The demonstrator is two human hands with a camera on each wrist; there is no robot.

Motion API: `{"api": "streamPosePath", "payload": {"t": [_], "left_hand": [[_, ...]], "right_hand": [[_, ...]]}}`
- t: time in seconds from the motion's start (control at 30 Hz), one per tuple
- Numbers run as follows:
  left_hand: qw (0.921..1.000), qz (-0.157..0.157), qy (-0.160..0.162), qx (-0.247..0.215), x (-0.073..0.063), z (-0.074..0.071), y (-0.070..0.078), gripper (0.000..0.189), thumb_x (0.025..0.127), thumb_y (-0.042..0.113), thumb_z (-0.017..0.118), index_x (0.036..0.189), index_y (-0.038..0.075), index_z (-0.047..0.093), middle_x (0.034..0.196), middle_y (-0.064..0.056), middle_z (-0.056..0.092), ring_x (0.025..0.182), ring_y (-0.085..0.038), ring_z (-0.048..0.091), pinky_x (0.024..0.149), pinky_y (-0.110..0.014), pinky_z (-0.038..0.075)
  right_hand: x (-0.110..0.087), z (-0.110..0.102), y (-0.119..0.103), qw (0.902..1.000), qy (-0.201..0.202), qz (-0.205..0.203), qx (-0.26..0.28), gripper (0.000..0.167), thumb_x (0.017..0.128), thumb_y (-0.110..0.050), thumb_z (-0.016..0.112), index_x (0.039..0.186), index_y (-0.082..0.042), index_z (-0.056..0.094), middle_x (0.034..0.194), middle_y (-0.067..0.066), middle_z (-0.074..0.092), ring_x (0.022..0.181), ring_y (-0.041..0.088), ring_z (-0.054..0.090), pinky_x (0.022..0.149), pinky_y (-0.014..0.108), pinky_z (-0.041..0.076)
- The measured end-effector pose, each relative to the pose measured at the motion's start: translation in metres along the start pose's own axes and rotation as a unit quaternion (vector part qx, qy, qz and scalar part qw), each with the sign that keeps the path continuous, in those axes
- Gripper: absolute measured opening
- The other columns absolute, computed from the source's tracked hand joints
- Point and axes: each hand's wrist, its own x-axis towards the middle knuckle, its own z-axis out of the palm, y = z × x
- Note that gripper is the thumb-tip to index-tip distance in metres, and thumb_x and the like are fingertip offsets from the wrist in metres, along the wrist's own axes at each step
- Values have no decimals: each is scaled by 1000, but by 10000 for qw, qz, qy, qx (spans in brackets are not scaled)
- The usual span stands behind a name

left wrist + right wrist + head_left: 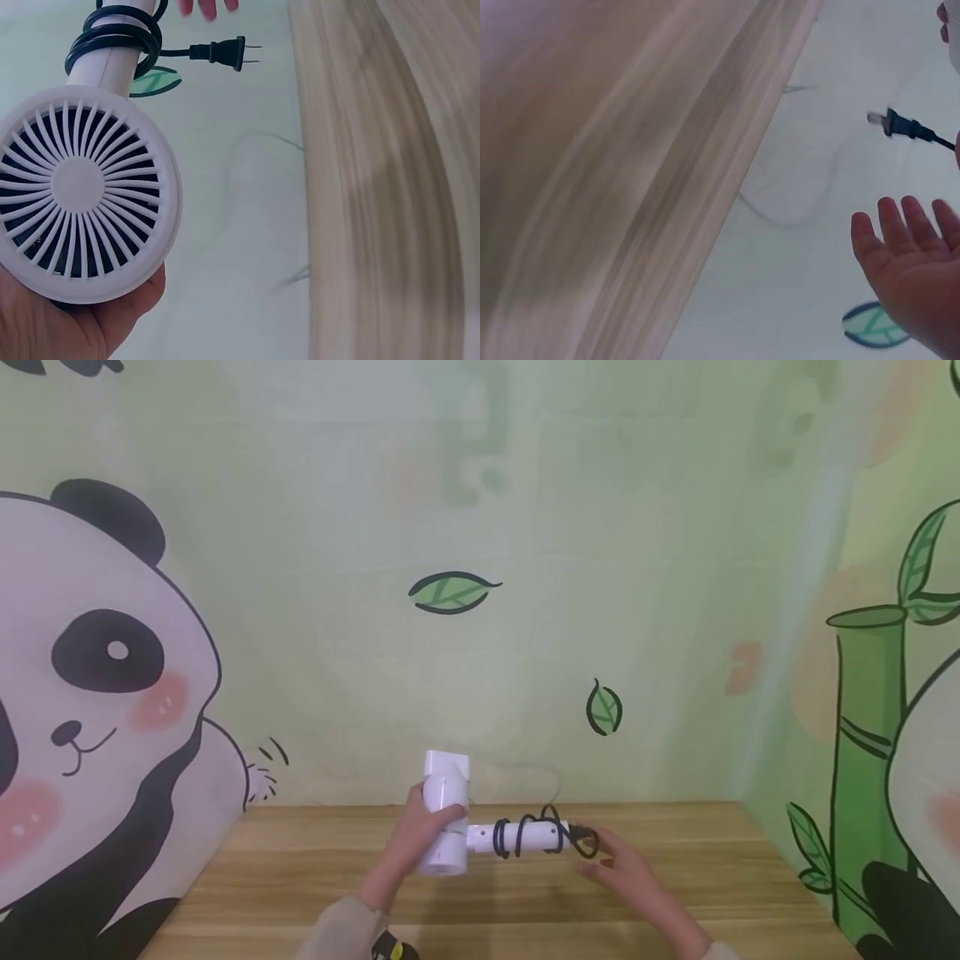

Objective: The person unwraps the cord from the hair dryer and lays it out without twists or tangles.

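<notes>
My left hand (420, 833) grips the barrel of a white hair dryer (446, 793), thumb across it, and holds it up over the table. The handle points right, with a black cord (120, 37) wound round it in several loops. In the left wrist view, the round slatted intake grille (79, 184) faces the camera. A two-prong plug (226, 52) dangles free at the cord's end. Close by the handle's end and the cord is my right hand (626, 870); its fingers (894, 229) look extended and apart in the right wrist view.
A wood-grain table (285, 877) lies below both hands, its far edge against a pale green wall cloth (315, 610) printed with pandas, leaves and bamboo. Near the left wrist a small black and yellow object (390, 947) shows at the bottom.
</notes>
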Motion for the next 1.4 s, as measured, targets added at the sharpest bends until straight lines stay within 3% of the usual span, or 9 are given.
{"api": "streamPosePath", "payload": {"t": [0.17, 0.3, 0.43, 0.63, 0.8, 0.9, 1.1, 1.27, 1.4], "left_hand": [[9999, -66, -31, 124, 2, -4, 7, 88, 82, 24, 74, 149, -12, 29, 124, -32, 57, 94, -34, 66, 73, -45, 63], [9998, -120, -105, 79, 0, -1, 6, 87, 83, 23, 74, 148, -13, 29, 124, -33, 57, 96, -35, 66, 76, -47, 63], [9999, -97, -140, -29, -1, 2, 5, 84, 84, 21, 73, 147, -14, 30, 123, -33, 57, 94, -34, 66, 75, -47, 63], [9997, -141, -207, -17, -3, 4, 8, 85, 85, 23, 73, 148, -12, 29, 124, -32, 57, 94, -34, 66, 74, -46, 63], [9997, -111, -203, -28, -4, 3, 8, 84, 84, 22, 73, 147, -13, 30, 123, -32, 58, 94, -33, 66, 74, -46, 63], [9998, -102, -189, -40, -3, 1, 7, 83, 84, 22, 72, 147, -13, 30, 123, -32, 57, 93, -33, 66, 74, -45, 63], [9995, -81, -291, 10, -2, 0, 7, 82, 85, 23, 72, 147, -12, 31, 123, -32, 58, 94, -34, 66, 74, -45, 63], [9994, -118, -338, -32, -2, 1, 7, 82, 86, 23, 71, 148, -12, 30, 124, -32, 57, 95, -34, 66, 75, -47, 63], [9995, -154, -263, -109, -1, 0, 7, 82, 86, 23, 72, 148, -11, 29, 124, -31, 57, 96, -34, 65, 75, -46, 63]], "right_hand": [[19, 12, -8, 9976, -556, -381, 134, 53, 91, -24, 75, 138, -4, 61, 136, 26, 64, 128, 51, 58, 104, 69, 49], [28, 20, -5, 9928, -891, -745, 280, 44, 92, -18, 72, 130, 2, 64, 128, 29, 67, 121, 50, 61, 99, 66, 52], [30, 26, -4, 9930, -745, -910, 66, 41, 90, -13, 72, 124, 8, 65, 118, 29, 71, 109, 45, 67, 90, 53, 60], [28, 26, -1, 9950, -345, -917, -210, 33, 91, -15, 70, 116, 7, 68, 112, 27, 74, 102, 42, 70, 85, 42, 62], [26, 20, -1, 9935, -18, -975, -594, 25, 93, -11, 67, 110, 6, 71, 109, 26, 75, 101, 43, 71, 87, 49, 62], [30, 12, -4, 9933, 151, -851, -767, 26, 91, -6, 66, 114, 5, 72, 112, 27, 75, 105, 46, 71, 91, 56, 60], [43, -15, -15, 9942, 270, -775, -700, 34, 95, -8, 66, 125, 8, 67, 124, 29, 70, 113, 45, 70, 96, 54, 59], [43, -37, -41, 9790, 643, -1322, -1411, 33, 95, -11, 67, 124, 6, 70, 122, 27, 72, 107, 40, 73, 92, 53, 60], [33, -50, -63, 9532, 1012, -1857, -2162, 30, 91, -11, 72, 118, 2, 74, 111, 21, 77, 95, 35, 75, 84, 51, 61]]}}
